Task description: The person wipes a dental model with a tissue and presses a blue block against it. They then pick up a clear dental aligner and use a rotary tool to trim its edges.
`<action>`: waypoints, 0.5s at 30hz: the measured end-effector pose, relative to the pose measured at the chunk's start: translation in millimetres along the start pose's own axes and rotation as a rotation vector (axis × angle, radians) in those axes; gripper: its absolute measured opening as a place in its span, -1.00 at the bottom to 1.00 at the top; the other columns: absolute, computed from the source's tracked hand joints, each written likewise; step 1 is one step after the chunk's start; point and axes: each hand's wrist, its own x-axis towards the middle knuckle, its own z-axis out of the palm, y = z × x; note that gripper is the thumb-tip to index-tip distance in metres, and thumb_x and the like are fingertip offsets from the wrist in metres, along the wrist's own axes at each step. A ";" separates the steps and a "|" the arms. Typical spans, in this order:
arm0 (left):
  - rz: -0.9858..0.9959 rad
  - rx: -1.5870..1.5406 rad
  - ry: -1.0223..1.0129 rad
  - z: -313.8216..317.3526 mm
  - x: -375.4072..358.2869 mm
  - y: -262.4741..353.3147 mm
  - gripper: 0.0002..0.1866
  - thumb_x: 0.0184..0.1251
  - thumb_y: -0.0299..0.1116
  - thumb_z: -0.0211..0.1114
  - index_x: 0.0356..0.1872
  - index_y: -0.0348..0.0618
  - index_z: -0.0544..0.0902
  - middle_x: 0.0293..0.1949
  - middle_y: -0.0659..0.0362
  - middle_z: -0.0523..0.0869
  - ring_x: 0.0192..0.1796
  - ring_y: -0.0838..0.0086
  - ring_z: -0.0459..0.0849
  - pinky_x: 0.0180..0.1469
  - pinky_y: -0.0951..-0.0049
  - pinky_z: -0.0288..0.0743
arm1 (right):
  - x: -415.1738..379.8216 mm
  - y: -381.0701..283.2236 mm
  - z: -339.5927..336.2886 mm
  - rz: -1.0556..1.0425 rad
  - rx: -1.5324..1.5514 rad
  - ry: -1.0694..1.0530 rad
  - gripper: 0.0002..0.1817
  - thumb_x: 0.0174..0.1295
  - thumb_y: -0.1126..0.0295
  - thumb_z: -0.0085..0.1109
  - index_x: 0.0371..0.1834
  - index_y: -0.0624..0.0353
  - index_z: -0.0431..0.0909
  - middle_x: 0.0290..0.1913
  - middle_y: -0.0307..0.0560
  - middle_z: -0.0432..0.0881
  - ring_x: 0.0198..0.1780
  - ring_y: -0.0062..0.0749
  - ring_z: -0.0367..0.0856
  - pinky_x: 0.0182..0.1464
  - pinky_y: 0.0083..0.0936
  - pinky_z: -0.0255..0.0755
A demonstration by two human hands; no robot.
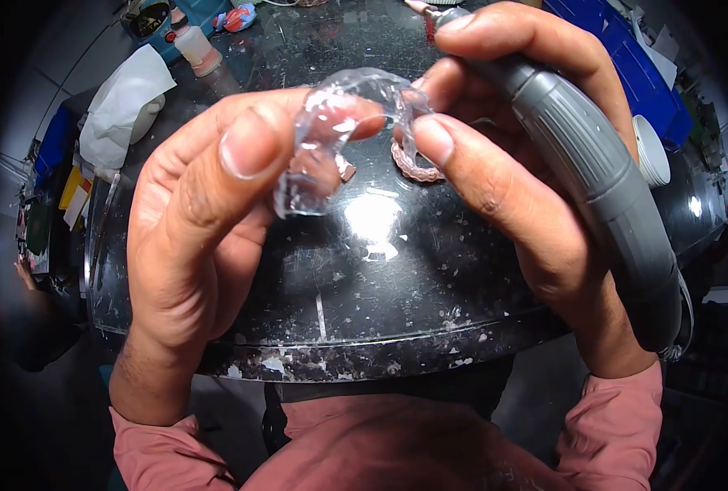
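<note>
A clear plastic dental aligner (364, 82) is held up over the dark bench, curved like an arch. My left hand (192, 196) pinches its left side between thumb and fingers. With thumb and forefinger, my right hand (528, 188) grips the opposite end. A grey rotary handpiece (585, 139) also lies in that right hand, its pointed bur (417, 6) aimed up and left, away from the aligner. Behind the aligner, a brownish dental arch model (413, 170) rests on the bench, partly hidden by my right thumb. A small brown piece (346, 169) shows beside my left fingers.
The black bench's worn front edge (364, 356) runs close to my body. At the back left are a bottle (196, 53) and a white sheet (127, 102). Blue bins (638, 69) and stacked white cups (650, 151) stand right. Another person's hand (26, 274) appears far left.
</note>
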 end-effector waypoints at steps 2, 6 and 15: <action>-0.032 -0.018 0.031 7.1 -1.4 5.3 -0.44 0.57 -0.02 0.00 0.10 -0.46 0.55 -0.19 0.08 0.69 -0.07 0.39 0.63 0.10 0.25 0.49 | -3.7 -2.8 -0.2 0.032 0.014 0.008 -0.58 0.25 0.59 0.27 0.17 0.20 0.42 -0.09 -0.02 0.59 -0.06 -0.41 0.67 0.01 -0.55 0.56; -0.063 0.119 0.075 12.0 -0.7 11.4 -0.41 0.44 -0.05 0.18 0.13 -0.52 0.55 -0.15 -0.03 0.77 -0.10 0.34 0.69 0.06 0.33 0.50 | -6.4 -5.0 -1.6 0.092 0.040 0.024 -0.58 0.25 0.59 0.26 0.17 0.19 0.42 -0.10 -0.03 0.59 -0.06 -0.42 0.66 0.00 -0.55 0.56; -0.085 0.129 0.108 11.4 0.2 8.9 -0.39 0.33 -0.06 0.34 0.10 -0.51 0.57 -0.30 0.08 0.73 -0.18 0.44 0.66 0.04 0.45 0.49 | -10.8 19.3 -4.3 0.015 0.054 -0.026 -0.59 0.25 0.58 0.26 0.16 0.13 0.43 -0.14 -0.10 0.56 -0.06 -0.51 0.59 0.00 -0.56 0.53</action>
